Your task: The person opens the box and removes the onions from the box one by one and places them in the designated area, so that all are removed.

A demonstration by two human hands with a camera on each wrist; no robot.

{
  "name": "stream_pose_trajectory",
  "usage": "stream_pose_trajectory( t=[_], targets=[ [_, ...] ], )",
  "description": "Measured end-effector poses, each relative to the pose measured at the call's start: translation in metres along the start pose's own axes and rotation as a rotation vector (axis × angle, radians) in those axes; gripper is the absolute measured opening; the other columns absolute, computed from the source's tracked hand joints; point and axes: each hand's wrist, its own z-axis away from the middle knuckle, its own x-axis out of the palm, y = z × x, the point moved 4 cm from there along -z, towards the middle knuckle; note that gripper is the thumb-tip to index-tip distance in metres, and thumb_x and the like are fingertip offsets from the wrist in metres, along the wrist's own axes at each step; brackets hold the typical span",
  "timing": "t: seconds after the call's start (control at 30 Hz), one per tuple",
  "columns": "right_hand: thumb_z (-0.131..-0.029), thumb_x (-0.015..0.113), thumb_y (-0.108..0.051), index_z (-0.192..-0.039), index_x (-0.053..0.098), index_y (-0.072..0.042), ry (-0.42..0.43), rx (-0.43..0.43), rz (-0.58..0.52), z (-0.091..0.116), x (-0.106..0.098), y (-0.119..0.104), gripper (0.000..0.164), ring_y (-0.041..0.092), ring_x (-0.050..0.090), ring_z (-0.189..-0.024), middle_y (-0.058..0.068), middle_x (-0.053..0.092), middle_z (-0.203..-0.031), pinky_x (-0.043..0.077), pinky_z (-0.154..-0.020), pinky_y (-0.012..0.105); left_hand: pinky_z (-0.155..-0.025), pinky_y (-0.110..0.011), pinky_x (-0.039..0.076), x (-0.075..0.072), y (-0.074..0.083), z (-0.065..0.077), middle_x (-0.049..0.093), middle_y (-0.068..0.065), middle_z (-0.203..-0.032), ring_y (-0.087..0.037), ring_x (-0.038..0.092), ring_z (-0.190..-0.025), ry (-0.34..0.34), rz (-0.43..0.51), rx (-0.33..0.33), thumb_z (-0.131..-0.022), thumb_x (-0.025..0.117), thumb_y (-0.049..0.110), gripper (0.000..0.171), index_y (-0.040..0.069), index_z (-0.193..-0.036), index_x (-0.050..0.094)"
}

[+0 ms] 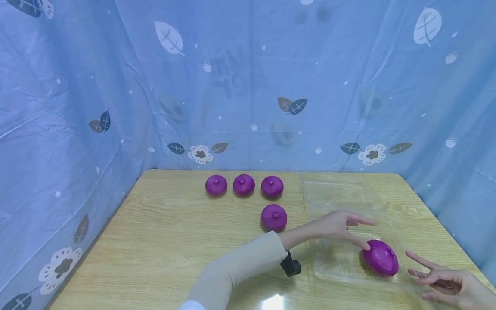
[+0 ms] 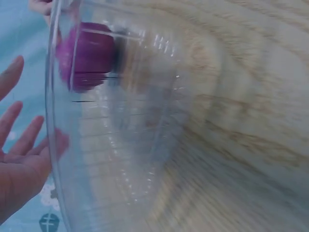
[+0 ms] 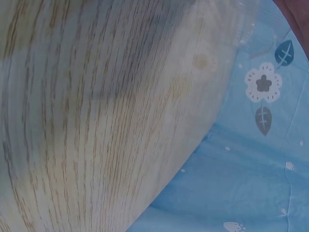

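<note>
A purple onion (image 1: 380,258) lies tilted in the near half of a clear plastic clamshell box (image 1: 329,271). Over that box reaches my left hand (image 1: 341,226), its fingers extended and its thumb tip at the onion's upper left side; whether they touch I cannot tell. In the left wrist view the same left hand (image 2: 26,166) spreads its fingers by the clear wall, apart from the onion (image 2: 91,57). Just right of the box, my right hand (image 1: 453,282) holds nothing, fingers loosely spread towards the onion. Only a blurred edge of a hand shows in the right wrist view.
Several more purple onions stand on the wooden table (image 1: 174,241): a back row including a left onion (image 1: 216,185), and a nearer onion (image 1: 274,218) beside my left forearm. The box's lid (image 1: 337,191) lies folded back. Blue patterned cloth (image 1: 248,86) hangs behind and at both sides.
</note>
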Motion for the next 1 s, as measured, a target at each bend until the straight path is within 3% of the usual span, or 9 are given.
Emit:
stream_pose_trajectory(
  t=[0.13,0.3,0.47,0.6,0.7,0.77,0.9,1.0],
  targets=[
    [-0.08,0.034,0.037,-0.116,0.054,0.019,-0.019,0.01,-0.041,0.001,0.001,0.0,0.045,0.013,0.047,-0.126,-0.014,0.031,-0.152,0.051,-0.091,0.03,-0.101,-0.014,0.036,0.006,0.003,-0.011,0.047,0.021,-0.139,-0.003,0.046,-0.125,-0.045,-0.047,-0.032,-0.079,0.08,0.023,0.062,0.03,-0.135,0.055],
    [-0.081,0.033,0.037,-0.116,0.054,0.02,-0.03,0.01,-0.054,0.002,0.0,0.0,0.045,0.013,0.046,-0.127,-0.014,0.03,-0.152,0.051,-0.091,0.031,-0.104,-0.017,0.034,0.013,0.004,-0.02,0.045,0.019,-0.14,-0.002,0.042,-0.128,-0.064,0.027,-0.035,-0.08,0.079,0.016,0.063,0.027,-0.137,0.054],
    [-0.081,0.034,0.036,-0.116,0.055,0.019,-0.013,0.021,-0.044,0.004,0.0,0.001,0.044,0.011,0.047,-0.126,-0.015,0.031,-0.152,0.052,-0.09,0.031,-0.105,-0.019,0.035,0.023,0.002,-0.025,0.049,0.015,-0.139,-0.003,0.042,-0.129,-0.017,0.132,-0.031,-0.077,0.079,0.006,0.063,0.02,-0.135,0.056],
    [-0.081,0.036,0.036,-0.116,0.056,0.018,0.004,0.03,-0.015,0.006,-0.001,0.001,0.043,0.01,0.048,-0.125,-0.016,0.031,-0.151,0.052,-0.089,0.029,-0.104,-0.017,0.034,0.03,0.001,-0.027,0.052,0.012,-0.137,-0.002,0.042,-0.128,0.009,0.126,-0.045,-0.076,0.08,0.003,0.064,0.017,-0.134,0.057],
    [-0.08,0.04,0.036,-0.115,0.058,0.015,0.022,0.007,0.068,0.005,0.0,0.0,0.045,0.01,0.049,-0.124,-0.015,0.031,-0.151,0.053,-0.087,0.027,-0.106,-0.015,0.03,0.029,0.002,-0.028,0.049,0.01,-0.141,0.0,0.039,-0.13,-0.088,0.09,-0.059,-0.078,0.078,0.003,0.067,0.015,-0.139,0.051],
    [-0.077,0.041,0.038,-0.114,0.059,0.013,0.023,-0.026,0.124,0.004,0.0,0.0,0.048,0.01,0.049,-0.124,-0.013,0.03,-0.153,0.054,-0.085,0.028,-0.108,-0.016,0.027,0.024,0.004,-0.028,0.042,0.01,-0.147,0.0,0.034,-0.133,-0.197,0.039,-0.079,-0.08,0.076,0.005,0.073,0.016,-0.144,0.044],
    [-0.072,0.047,0.039,-0.112,0.062,0.009,0.038,-0.078,0.225,0.002,0.001,-0.002,0.052,0.011,0.05,-0.123,-0.01,0.031,-0.153,0.055,-0.082,0.026,-0.11,-0.015,0.021,0.003,0.01,-0.03,0.027,0.003,-0.156,-0.002,0.024,-0.139,-0.439,-0.037,-0.025,-0.082,0.073,0.002,0.082,0.013,-0.151,0.029],
    [-0.071,0.047,0.04,-0.112,0.061,0.009,0.034,-0.1,0.233,0.001,0.002,-0.004,0.053,0.011,0.05,-0.123,-0.008,0.031,-0.154,0.054,-0.082,0.025,-0.109,-0.012,0.023,-0.011,0.015,-0.035,0.028,-0.004,-0.156,-0.002,0.028,-0.138,-0.551,0.04,0.032,-0.083,0.069,-0.006,0.079,0.006,-0.15,0.029]
  ],
)
